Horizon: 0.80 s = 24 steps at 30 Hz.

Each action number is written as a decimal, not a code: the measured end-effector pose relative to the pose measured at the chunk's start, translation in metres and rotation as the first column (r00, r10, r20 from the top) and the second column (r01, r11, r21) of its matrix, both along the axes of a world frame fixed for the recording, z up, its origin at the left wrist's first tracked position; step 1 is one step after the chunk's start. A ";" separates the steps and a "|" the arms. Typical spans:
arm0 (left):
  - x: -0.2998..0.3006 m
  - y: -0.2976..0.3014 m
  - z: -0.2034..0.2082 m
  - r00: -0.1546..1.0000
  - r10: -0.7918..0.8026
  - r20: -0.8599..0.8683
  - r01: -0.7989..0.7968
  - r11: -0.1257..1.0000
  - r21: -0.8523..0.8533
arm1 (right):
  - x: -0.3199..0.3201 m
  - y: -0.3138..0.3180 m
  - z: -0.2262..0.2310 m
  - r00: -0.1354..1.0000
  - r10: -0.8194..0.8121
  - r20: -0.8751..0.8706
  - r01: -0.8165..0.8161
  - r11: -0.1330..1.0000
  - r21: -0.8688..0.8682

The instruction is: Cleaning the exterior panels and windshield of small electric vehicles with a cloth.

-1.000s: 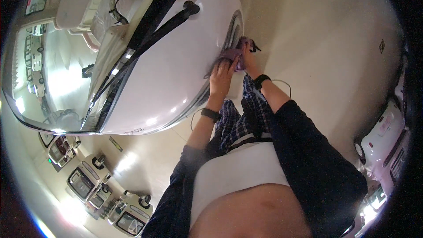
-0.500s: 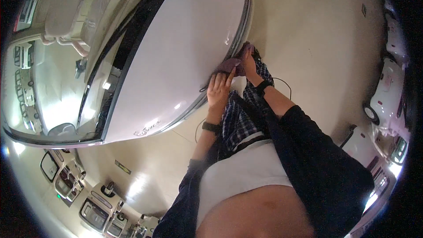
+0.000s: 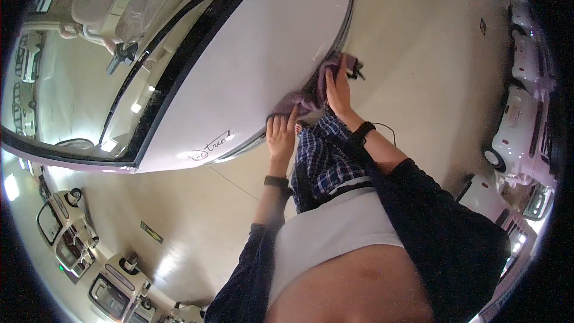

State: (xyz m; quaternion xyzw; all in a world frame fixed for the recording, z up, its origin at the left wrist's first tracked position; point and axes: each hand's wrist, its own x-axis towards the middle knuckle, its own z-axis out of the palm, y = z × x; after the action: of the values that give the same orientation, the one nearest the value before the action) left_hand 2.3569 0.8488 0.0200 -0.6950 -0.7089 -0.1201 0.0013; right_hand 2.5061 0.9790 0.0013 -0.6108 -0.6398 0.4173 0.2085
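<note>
A purple cloth (image 3: 287, 103) lies bunched along the front edge of a pale car hood (image 3: 257, 42). My left hand (image 3: 281, 136) has its fingertips on the near end of the cloth, by the hood's rim. Farther along the same edge, my right hand (image 3: 339, 94) holds the other bunched part of the cloth against the car's front. The palm side and part of the fingers of each hand are hidden. A dark wristband sits on each wrist.
A windshield with a wiper (image 3: 143, 60) rises at the left of the hood. Other small vehicles stand at the lower left (image 3: 113, 290) and along the right (image 3: 515, 122). A thin dark cable (image 3: 388, 127) shows beside my right wrist, over the pale floor (image 3: 430, 84).
My left hand has moved slightly left and nearer along the hood edge, the cloth with it. The right hand stays near its place, and the gap between the hands is wider.
</note>
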 end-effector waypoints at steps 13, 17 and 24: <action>0.032 0.094 0.017 0.980 -0.145 -0.137 0.145 0.989 -0.009 | -0.032 0.071 -0.014 0.940 -0.242 -0.241 0.281 0.948 0.147; 0.059 0.088 0.006 0.950 -0.233 -0.207 0.211 0.970 -0.120 | 0.007 0.080 -0.182 0.966 -0.183 -0.181 0.234 0.918 0.320; 0.039 0.047 -0.014 0.910 -0.276 -0.311 0.222 0.955 -0.199 | -0.003 0.046 -0.192 0.962 -0.036 -0.269 0.129 0.933 0.337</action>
State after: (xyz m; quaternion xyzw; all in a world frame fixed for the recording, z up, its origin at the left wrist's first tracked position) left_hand 2.3955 0.8958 0.0062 -0.7879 -0.6109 0.0576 0.0509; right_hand 2.5036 1.0247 -0.1905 -0.5306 -0.6447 0.3633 0.4133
